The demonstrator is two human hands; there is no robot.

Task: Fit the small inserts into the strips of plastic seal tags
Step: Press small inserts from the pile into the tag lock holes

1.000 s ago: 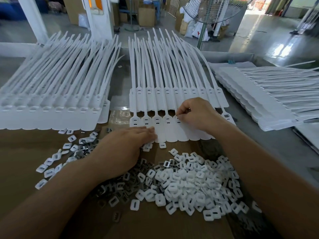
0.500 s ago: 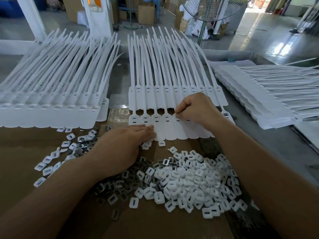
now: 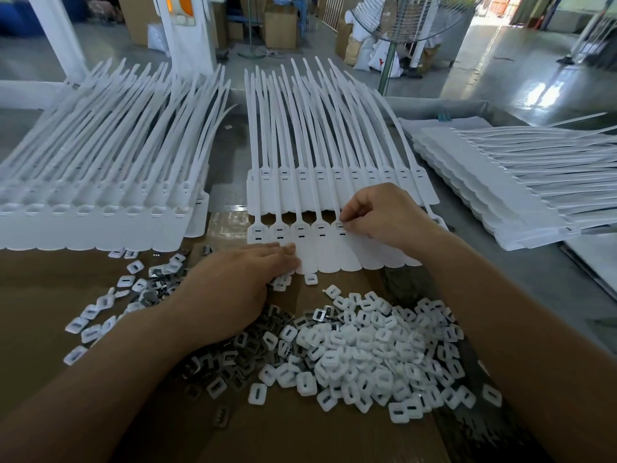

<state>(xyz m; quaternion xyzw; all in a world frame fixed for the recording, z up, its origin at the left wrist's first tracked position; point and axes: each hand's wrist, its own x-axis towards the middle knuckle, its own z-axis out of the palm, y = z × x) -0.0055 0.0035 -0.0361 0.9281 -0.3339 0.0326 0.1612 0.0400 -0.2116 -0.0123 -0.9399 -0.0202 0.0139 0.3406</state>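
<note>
A strip of white plastic seal tags lies in front of me on brown cardboard, its thin tails pointing away. My right hand pinches a small insert against the fifth tag head from the left. My left hand lies flat with straight fingers, its fingertips pressing the strip's lower left edge. A big heap of white inserts lies near me on the right. Dark metal clips are scattered beside my left wrist.
A stack of seal strips fills the left. Another stack lies at the right, its tails pointing right. More loose inserts lie at the left. A fan stand and boxes are beyond the table.
My right hand has stayed at the fifth tag head, its fingers working the insert there. The left hand has not moved.
</note>
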